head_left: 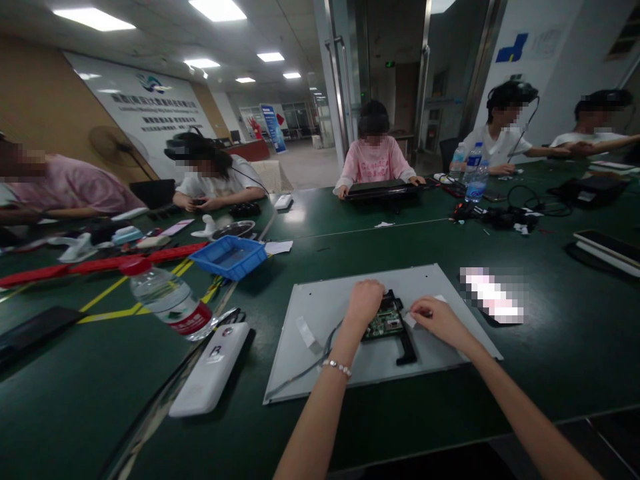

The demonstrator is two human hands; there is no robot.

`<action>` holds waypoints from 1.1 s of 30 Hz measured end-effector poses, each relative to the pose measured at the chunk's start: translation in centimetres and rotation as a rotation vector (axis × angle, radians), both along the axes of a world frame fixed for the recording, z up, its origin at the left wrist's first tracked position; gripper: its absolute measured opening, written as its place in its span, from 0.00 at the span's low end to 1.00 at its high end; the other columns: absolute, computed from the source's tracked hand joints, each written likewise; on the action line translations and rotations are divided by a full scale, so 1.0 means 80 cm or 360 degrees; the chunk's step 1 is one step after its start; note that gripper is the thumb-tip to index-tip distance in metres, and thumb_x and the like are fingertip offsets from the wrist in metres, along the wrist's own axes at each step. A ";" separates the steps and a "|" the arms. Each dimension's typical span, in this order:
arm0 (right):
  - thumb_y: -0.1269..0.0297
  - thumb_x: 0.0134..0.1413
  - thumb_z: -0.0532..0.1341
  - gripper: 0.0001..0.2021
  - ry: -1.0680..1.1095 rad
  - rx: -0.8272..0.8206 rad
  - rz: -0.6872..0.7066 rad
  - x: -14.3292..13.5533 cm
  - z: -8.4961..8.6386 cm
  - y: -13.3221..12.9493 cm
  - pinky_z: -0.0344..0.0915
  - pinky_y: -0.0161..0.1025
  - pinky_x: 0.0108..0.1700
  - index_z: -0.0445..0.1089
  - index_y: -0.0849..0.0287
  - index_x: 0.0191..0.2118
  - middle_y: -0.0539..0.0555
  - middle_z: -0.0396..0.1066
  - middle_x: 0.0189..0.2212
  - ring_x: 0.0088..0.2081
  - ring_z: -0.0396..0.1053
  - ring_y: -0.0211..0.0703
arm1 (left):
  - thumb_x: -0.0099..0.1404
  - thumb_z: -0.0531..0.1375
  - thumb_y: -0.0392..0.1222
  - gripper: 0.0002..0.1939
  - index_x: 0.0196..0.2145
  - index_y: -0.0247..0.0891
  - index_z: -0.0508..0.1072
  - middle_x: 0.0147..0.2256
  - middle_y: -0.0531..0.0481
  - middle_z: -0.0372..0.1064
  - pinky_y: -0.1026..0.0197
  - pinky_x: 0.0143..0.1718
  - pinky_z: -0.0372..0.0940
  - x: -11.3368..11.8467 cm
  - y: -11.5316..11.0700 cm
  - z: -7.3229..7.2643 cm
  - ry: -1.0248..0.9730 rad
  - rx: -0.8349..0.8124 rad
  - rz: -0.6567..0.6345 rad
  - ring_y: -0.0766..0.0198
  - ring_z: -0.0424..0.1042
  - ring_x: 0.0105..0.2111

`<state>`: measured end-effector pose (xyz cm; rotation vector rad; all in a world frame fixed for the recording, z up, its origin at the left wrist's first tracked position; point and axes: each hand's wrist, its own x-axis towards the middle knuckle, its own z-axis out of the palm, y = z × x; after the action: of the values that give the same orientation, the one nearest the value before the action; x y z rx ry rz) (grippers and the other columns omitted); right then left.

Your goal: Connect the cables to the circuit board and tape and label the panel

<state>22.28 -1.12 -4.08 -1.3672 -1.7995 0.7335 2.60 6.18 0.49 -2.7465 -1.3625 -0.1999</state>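
A black frame with a green circuit board [387, 324] lies on a light grey panel [320, 303] in front of me. My left hand [366, 301] rests at the frame's upper left, its fingers bent down and their tips hidden. To the right of the board, my right hand [440, 320] is closed, thumb and forefinger pinched on a small whitish piece [411, 319]. A grey cable [313, 368] runs from under my left wrist to the panel's lower left. Left of it lies a clear-white strip [309, 335].
Left of the panel are a white power bank [213, 370], a water bottle [170, 300] and a blue tray [231, 257]. A bright-screened phone [493, 295] lies to the right. Several people sit around the green table [550, 373]; one across handles a black panel [385, 190].
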 end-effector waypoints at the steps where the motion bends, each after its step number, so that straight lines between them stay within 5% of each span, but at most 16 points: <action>1: 0.65 0.51 0.58 0.06 0.0003 -0.0013 -0.0034 0.003 -0.001 0.001 0.65 0.38 0.37 0.72 0.58 0.30 0.54 0.70 0.35 0.35 0.68 0.41 | 0.66 0.51 0.34 0.11 0.33 0.34 0.73 0.34 0.42 0.70 0.56 0.43 0.60 0.003 0.003 0.002 0.0003 0.0013 0.0006 0.57 0.69 0.39; 10: 0.63 0.53 0.57 0.09 -0.0218 0.0061 -0.0136 0.014 0.000 0.001 0.64 0.39 0.37 0.71 0.60 0.28 0.55 0.68 0.34 0.34 0.67 0.42 | 0.64 0.51 0.30 0.10 0.33 0.32 0.73 0.37 0.38 0.70 0.55 0.43 0.60 0.034 0.029 0.001 0.0043 0.0002 0.0032 0.55 0.68 0.42; 16: 0.61 0.56 0.55 0.10 -0.0196 0.0099 -0.0226 0.014 0.007 0.000 0.63 0.40 0.37 0.71 0.59 0.33 0.56 0.69 0.34 0.33 0.67 0.43 | 0.61 0.53 0.29 0.10 0.36 0.34 0.73 0.38 0.41 0.71 0.56 0.44 0.60 0.024 0.022 0.003 -0.0022 -0.0039 0.0069 0.56 0.69 0.42; 24: 0.54 0.61 0.46 0.24 0.0101 0.0084 -0.0296 0.022 0.034 -0.011 0.58 0.37 0.29 0.66 0.58 0.20 0.50 0.63 0.17 0.23 0.63 0.39 | 0.68 0.47 0.37 0.14 0.42 0.38 0.71 0.40 0.46 0.72 0.61 0.44 0.60 -0.034 -0.014 0.033 -0.0220 -0.0008 0.0242 0.60 0.70 0.42; 29: 0.58 0.54 0.57 0.10 -0.0218 0.0055 -0.0075 0.012 0.021 -0.011 0.62 0.39 0.37 0.72 0.57 0.36 0.54 0.70 0.34 0.34 0.67 0.43 | 0.65 0.51 0.38 0.14 0.48 0.38 0.68 0.46 0.44 0.69 0.56 0.46 0.60 -0.087 -0.040 0.030 -0.0227 0.0016 0.0431 0.57 0.68 0.45; 33: 0.63 0.50 0.60 0.15 -0.0256 0.0013 0.0108 0.003 0.018 -0.015 0.62 0.41 0.44 0.69 0.53 0.46 0.54 0.68 0.43 0.43 0.66 0.45 | 0.62 0.55 0.41 0.23 0.55 0.38 0.61 0.54 0.39 0.60 0.48 0.50 0.57 -0.123 -0.061 0.022 -0.0119 0.0064 0.0817 0.49 0.60 0.53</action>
<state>22.52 -2.32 -2.67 -1.3993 -1.9804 0.6666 -7.24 1.29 2.23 -2.2754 -1.9932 -0.2916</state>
